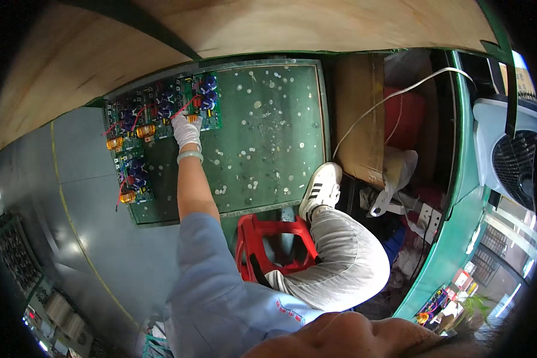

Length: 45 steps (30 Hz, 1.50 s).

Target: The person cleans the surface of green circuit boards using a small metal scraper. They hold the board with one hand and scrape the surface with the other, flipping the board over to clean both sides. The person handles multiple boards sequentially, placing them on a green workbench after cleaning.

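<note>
At the far edge of the table [262, 173], a circuit board [209, 102] is overlapped by the left hand [187, 132], its grip indiscernible; likely stiff, fragile, best edge-held.

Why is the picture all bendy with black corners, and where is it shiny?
In the head view, the fisheye lens bends straight edges toward the rim, like the yellow line, and leaves the corners black; also in the head view, pale glare spots shine on the grey floor.
</note>
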{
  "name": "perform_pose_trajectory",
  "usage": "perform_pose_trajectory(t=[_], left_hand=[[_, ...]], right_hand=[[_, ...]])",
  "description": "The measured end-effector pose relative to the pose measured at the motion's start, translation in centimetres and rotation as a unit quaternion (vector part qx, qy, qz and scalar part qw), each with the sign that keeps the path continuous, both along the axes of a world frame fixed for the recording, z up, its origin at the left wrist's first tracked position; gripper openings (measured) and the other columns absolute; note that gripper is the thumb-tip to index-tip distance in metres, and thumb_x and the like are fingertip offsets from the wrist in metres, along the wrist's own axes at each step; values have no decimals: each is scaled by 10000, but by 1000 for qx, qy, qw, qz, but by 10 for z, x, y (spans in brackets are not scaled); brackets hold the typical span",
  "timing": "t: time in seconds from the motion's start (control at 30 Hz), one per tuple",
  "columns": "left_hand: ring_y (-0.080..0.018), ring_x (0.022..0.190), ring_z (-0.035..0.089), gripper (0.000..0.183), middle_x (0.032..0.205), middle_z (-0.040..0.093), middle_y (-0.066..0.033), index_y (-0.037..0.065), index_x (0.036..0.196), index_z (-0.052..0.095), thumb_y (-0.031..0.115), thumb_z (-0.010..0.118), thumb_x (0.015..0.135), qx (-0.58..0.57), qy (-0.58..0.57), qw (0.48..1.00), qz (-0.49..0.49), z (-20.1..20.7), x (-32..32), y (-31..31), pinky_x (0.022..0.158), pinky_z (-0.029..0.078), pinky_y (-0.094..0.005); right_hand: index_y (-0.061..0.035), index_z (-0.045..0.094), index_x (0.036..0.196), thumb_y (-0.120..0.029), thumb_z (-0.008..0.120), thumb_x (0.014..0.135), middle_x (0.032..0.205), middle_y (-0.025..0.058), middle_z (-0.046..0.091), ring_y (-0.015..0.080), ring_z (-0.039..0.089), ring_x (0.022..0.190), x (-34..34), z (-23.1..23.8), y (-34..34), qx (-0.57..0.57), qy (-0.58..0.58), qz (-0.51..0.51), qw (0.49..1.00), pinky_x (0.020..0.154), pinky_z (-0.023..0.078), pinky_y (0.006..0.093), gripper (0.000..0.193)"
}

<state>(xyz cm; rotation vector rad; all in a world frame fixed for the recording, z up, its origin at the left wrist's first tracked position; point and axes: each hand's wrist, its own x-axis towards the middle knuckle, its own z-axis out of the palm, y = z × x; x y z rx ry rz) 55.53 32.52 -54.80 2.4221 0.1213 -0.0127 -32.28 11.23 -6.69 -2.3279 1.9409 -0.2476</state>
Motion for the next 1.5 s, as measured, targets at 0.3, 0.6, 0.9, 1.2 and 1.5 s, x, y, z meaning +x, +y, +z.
perform_pose_trajectory(t=[0.3, 0.6, 0.9, 1.2, 1.5], left_hand=[[-345, 1065, 646, 529, 1275, 588, -247, 0, 1377, 508, 17, 688, 879, -136, -3, 990, 32, 72, -165, -48, 926, 530, -427], [-227, 975, 621, 455, 1262, 618, -171, -10, 1378, 478, 149, 623, 977, -507, -22, 809, -297, 319, -253, -247, 866, 526, -332], [-141, 968, 612, 299, 1108, 665, -98, -19, 1252, 591, 78, 619, 970, -418, 103, 479, -765, 571, -431, -319, 888, 494, -276], [-113, 901, 646, 210, 997, 700, -51, 12, 1114, 688, 61, 694, 910, -330, 254, 448, -791, 568, -537, -337, 839, 512, -255], [-265, 859, 636, 193, 986, 702, -121, 48, 1066, 718, 107, 684, 885, -302, 28, 409, -861, 520, -569, -351, 773, 495, -354]], right_hand=[[-45, 578, 1340, -202, 491, 1013, 1353, 104, 579, 222, 523, 1253, 96, 16, 4, -41, -127, -299, 945, 1102, 362, 353, 374], [-132, 599, 1299, -138, 583, 957, 1171, 114, 607, 315, 602, 1096, -45, 2, -43, -253, 17, -188, 949, 928, 494, 358, 343], [-115, 468, 1451, -175, 385, 1000, 1485, 106, 474, 264, 438, 1373, -105, 35, -142, -75, -430, -276, 857, 1142, 344, 371, 463], [-114, 600, 1220, -139, 694, 835, 1048, 151, 613, 328, 638, 958, -52, 59, -126, -48, -52, -5, 997, 829, 543, 414, 397], [-98, 529, 1416, -78, 614, 945, 1217, 136, 668, 211, 701, 955, 95, 57, -35, -21, -353, 167, 920, 852, 552, 303, 479]])
